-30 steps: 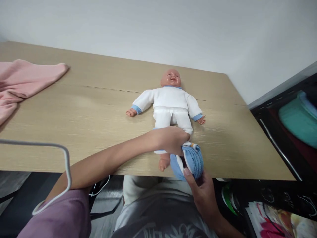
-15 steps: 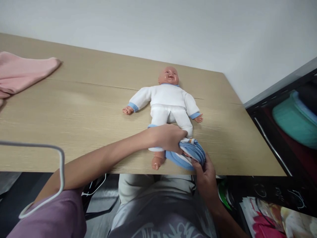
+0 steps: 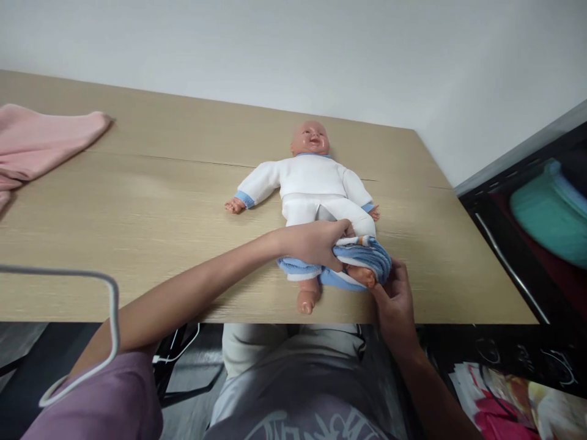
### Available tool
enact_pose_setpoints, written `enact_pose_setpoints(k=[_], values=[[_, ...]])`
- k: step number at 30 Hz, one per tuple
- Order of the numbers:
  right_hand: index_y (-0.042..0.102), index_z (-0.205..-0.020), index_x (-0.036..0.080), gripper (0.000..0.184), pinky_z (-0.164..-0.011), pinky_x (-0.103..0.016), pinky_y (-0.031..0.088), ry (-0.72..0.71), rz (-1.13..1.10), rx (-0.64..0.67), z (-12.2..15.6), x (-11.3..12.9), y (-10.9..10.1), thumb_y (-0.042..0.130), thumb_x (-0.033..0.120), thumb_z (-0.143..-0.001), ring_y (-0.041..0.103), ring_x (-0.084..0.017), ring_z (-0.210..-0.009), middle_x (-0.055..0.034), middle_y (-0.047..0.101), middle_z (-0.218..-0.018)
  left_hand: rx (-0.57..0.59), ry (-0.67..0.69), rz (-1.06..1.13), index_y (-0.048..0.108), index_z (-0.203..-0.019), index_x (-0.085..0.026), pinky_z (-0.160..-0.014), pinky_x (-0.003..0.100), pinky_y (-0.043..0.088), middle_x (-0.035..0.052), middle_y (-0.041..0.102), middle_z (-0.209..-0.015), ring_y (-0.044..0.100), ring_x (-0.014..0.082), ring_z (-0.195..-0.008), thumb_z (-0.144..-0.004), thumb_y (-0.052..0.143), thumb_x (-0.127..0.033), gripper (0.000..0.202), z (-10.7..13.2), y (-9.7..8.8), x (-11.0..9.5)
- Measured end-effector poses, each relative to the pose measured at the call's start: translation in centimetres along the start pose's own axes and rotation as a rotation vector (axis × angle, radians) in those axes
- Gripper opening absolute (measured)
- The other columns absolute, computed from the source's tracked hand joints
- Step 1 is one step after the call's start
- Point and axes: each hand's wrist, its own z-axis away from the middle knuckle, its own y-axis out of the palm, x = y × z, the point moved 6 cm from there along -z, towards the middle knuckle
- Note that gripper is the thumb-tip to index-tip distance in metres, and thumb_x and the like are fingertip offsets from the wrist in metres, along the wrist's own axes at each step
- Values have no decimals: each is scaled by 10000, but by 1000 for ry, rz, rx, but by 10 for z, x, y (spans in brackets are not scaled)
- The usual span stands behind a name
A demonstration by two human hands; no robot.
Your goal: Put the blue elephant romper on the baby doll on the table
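A baby doll (image 3: 312,177) with a smooth plastic head and a white top with blue cuffs lies face up, its feet towards me. Blue-and-white striped trousers (image 3: 367,253) are bunched around its lower legs. One bare foot (image 3: 307,299) sticks out of the left leg opening; the other foot shows within the gathered cloth on the right. My left hand (image 3: 316,244) reaches across the doll's legs, fingers closed on the bunched trousers. Lower right, my right hand (image 3: 395,299) pinches the same trouser leg beside the foot; some of its fingers are hidden behind the cloth.
A pink cloth (image 3: 50,140) lies on the wooden table (image 3: 151,214) at the far left. A white cable (image 3: 112,305) loops near my left arm. On the right stand a dark shelf with a teal basin (image 3: 550,214) and, lower, colourful packages (image 3: 499,403). A wall rises behind.
The doll's right-hand leg has swung outward and up, and both hands have moved with the bunched trousers. The foot there now shows more fully out of the cloth.
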Motion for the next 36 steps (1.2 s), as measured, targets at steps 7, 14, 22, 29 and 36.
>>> enact_pose_setpoints(k=[7,14,22,29,36], values=[[748,-1155,226,400,-883,-359,629,-66,166,272,-33,-3,-3,867,546,-947,772,-258,-978,-63,829,-1085,55,12,-381,660,-1248,-167,-682,349,343,97,782,-1043,718,276,-918,-1021,779,-395,343,10,-5,-10],[771,-1334,278,452,-919,-437,651,-84,500,667,-51,25,-6,833,552,-981,790,-330,-1087,-56,832,-1229,46,-72,-427,684,-1308,-175,-857,350,449,129,783,-1187,726,318,-1083,-954,869,-502,516,26,-21,-11],[787,-1184,296,425,-1143,-505,592,-343,531,711,-79,60,1,824,647,-948,740,-344,-1216,-59,802,-1244,-16,-104,-301,708,-1158,-212,-942,350,461,92,708,-1198,630,299,-1167,-947,769,-609,453,61,-49,25],[663,-951,255,511,-804,-348,581,-256,279,589,-117,54,30,698,761,-1017,649,-213,-812,-17,674,-855,20,-67,-12,686,-1241,-161,-845,328,495,72,708,-1121,640,228,-975,-964,689,-499,437,62,-55,60],[780,-1006,251,399,-969,-384,563,-452,412,796,-106,62,44,747,648,-1027,652,-244,-976,-46,698,-1023,-91,144,188,707,-1214,-196,-1046,361,516,89,697,-1306,641,247,-1209,-996,743,-494,371,64,-48,79]])
